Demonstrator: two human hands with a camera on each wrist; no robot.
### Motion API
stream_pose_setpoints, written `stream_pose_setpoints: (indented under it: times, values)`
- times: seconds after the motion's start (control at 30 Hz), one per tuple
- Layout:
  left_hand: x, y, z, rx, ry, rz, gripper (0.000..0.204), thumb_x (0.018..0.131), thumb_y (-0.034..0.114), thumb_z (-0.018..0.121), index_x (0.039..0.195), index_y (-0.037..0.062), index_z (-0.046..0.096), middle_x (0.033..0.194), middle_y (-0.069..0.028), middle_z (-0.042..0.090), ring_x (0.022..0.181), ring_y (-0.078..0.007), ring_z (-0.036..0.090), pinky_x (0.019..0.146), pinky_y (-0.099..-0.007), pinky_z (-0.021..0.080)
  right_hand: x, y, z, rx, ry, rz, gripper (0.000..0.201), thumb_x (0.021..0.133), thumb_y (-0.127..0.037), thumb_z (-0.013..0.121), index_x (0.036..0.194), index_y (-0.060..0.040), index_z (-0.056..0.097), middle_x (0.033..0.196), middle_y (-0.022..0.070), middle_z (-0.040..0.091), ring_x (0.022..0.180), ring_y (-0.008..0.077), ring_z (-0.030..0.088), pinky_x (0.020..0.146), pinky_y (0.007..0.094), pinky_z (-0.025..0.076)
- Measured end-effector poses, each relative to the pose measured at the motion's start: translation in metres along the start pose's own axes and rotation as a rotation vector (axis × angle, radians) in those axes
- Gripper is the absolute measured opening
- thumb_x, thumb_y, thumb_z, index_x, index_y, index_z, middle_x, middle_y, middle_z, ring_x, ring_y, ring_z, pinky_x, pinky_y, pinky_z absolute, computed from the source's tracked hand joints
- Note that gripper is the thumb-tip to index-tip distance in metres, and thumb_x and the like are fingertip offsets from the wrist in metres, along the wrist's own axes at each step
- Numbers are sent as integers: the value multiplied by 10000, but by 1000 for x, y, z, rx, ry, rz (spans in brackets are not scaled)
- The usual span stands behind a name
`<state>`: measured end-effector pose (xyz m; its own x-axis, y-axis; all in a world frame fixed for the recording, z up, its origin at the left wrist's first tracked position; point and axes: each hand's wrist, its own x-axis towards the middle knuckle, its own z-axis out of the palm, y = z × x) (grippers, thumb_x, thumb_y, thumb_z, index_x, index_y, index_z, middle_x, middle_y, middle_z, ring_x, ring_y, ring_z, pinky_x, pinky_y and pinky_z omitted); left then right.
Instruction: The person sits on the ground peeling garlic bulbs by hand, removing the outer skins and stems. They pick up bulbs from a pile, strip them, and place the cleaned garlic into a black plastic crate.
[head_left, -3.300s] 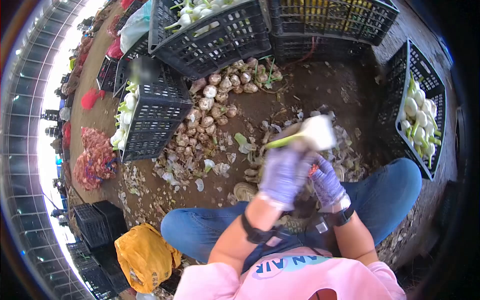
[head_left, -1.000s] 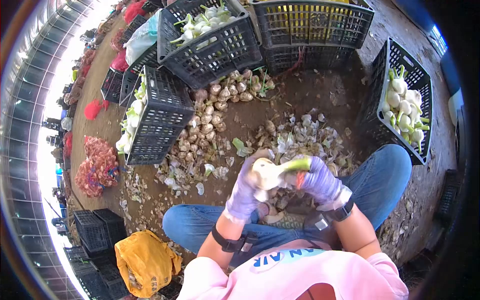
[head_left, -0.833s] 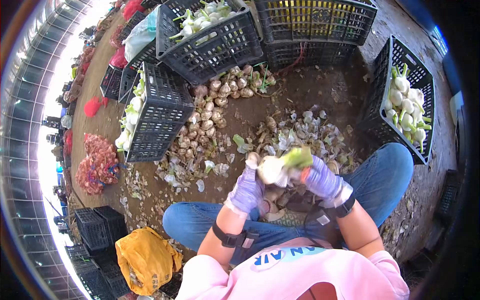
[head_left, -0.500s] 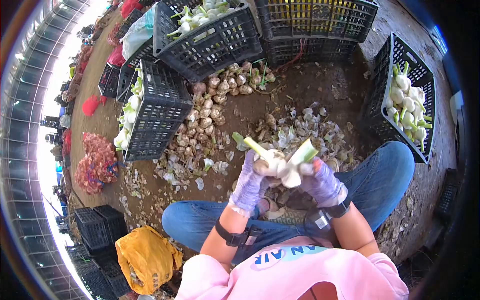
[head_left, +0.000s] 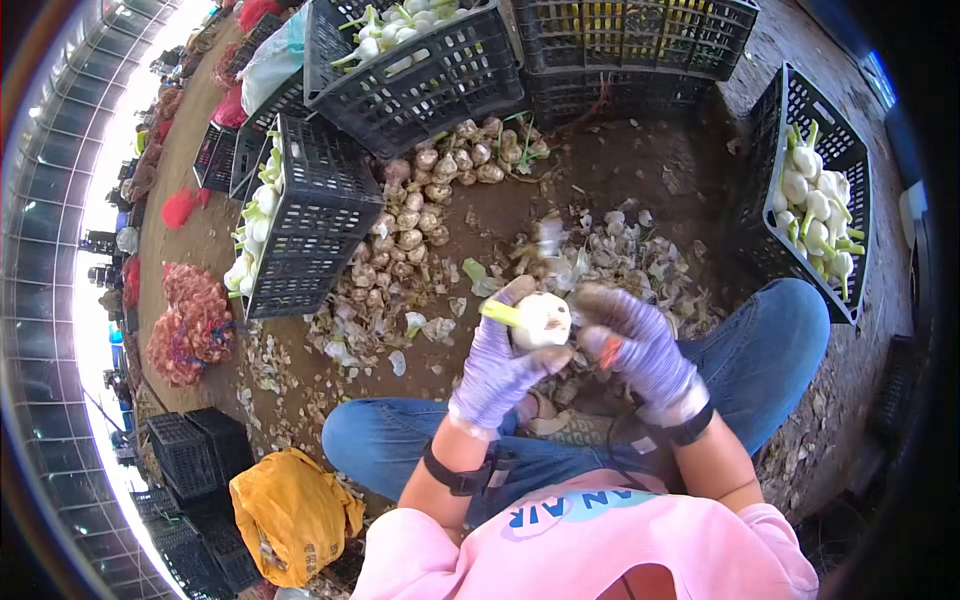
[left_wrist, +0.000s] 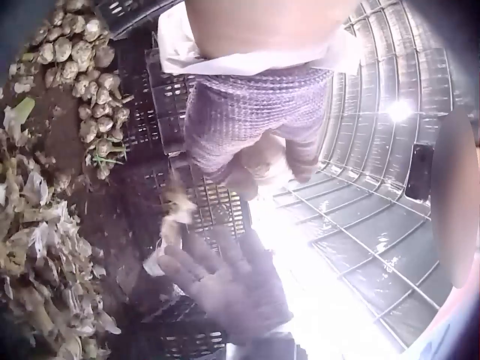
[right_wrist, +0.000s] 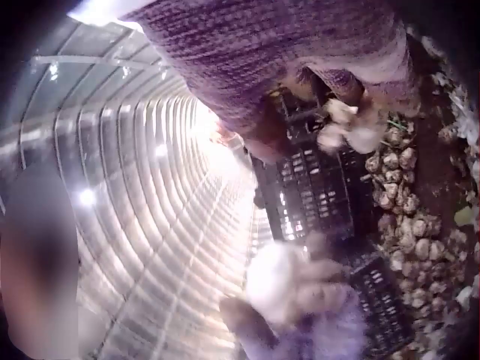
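Observation:
A white garlic bulb [head_left: 543,320] with a short green stem sits in my left hand [head_left: 495,365], gripped between thumb and fingers. My right hand [head_left: 645,350] is just right of the bulb, apart from it, with orange tape [head_left: 610,351] on one digit. Both hands wear purple knit gloves. In the left wrist view, the right hand [left_wrist: 229,281] has its fingers spread, and pale peel [left_wrist: 174,229] is in the air beside it. The right wrist view catches the bulb [right_wrist: 274,281] in the left hand and loose peel [right_wrist: 349,131] beyond the right fingers.
A heap of peel [head_left: 625,260] lies on the dirt floor ahead. Unpeeled garlic bulbs [head_left: 408,225] are piled to its left. Black crates with trimmed garlic stand at the left [head_left: 315,220], back [head_left: 430,95] and right [head_left: 770,220]. A yellow bag [head_left: 290,515] lies at the lower left.
Half a second ago both hands were on the garlic, with its layers pulled apart. Now the right hand has come away, and blurred peel is over the heap; the left hand keeps the bulb.

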<state>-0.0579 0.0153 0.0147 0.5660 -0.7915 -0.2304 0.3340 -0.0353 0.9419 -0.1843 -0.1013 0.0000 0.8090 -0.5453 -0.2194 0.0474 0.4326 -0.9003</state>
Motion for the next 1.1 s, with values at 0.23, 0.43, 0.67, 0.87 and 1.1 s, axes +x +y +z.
stream_pose_setpoints:
  times: [0.23, 0.43, 0.67, 0.87, 1.1]
  values:
    - [-6, 9, 5, 1074, 30, 415, 811, 524, 87, 830, 1236, 70, 441, 1068, -122, 511, 980, -281, 552, 818, -350, 489, -4, 21, 1, -533, 76, -169, 318, 766, -56, 667, 1057, 49, 593, 953, 140, 647, 846, 161, 611, 747, 284, 489]
    - [-10, 1, -2, -84, -146, -48, 786, 647, 246, 802, 1293, 66, 392, 1162, -82, 516, 1005, -197, 537, 804, -326, 493, 16, 32, -18, 0, 78, 150, 158, 851, -100, 570, 971, -1, 598, 861, 54, 621, 765, 142, 601, 622, 272, 512]
    - [7, -30, -18, -425, -193, -257, 720, 781, 438, 640, 1307, 20, 382, 1183, -109, 530, 1012, -197, 557, 778, -344, 512, 6, -2, 5, 587, 46, 22, 192, 856, -105, 577, 1011, 8, 557, 1039, 129, 581, 941, 192, 589, 805, 300, 521]
    - [7, -43, -17, -700, 226, -308, 347, 875, 275, 532, 1129, 37, 529, 1094, -130, 594, 1004, -267, 584, 838, -420, 511, 16, -18, -16, 580, 236, -211, 207, 904, -121, 489, 1010, 52, 530, 1041, 176, 572, 913, 202, 584, 795, 241, 523]
    - [16, -40, -19, -768, 185, -267, 277, 856, 223, 570, 1058, 33, 555, 1056, -130, 604, 953, -253, 607, 838, -395, 525, 9, -7, -33, -82, -4, -114, 423, 759, -169, 703, 1136, -68, 540, 1019, 81, 583, 927, 204, 586, 822, 288, 477]
